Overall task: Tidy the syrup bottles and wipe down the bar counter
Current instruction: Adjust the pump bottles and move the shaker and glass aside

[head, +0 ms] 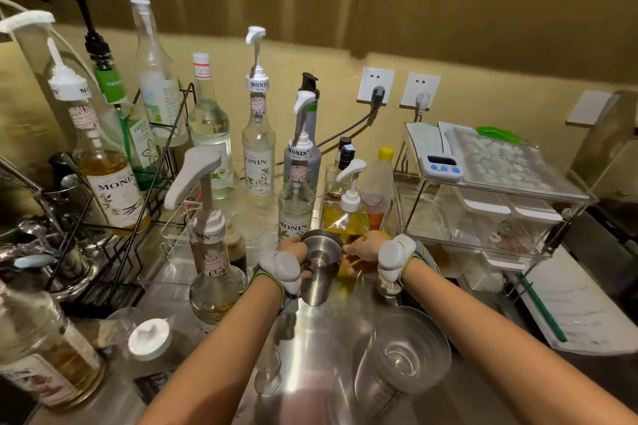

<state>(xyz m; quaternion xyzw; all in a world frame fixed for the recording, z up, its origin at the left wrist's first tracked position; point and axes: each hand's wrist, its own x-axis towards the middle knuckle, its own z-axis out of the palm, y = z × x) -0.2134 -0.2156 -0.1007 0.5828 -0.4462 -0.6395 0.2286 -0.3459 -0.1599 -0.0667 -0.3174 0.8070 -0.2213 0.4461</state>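
A: So, the syrup bottles (257, 134) crowd the counter's left and back, untouched?
B: Yes. Left hand (293, 250) grips the steel cup (319, 267); right hand (362, 247) curls round a yellow bottle (345, 217). Clearing first; next needs free space.

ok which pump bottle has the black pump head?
The green-labelled bottle in the black wire rack at far left, second from the left edge. Its pump and neck are black; every other pump in view is white.
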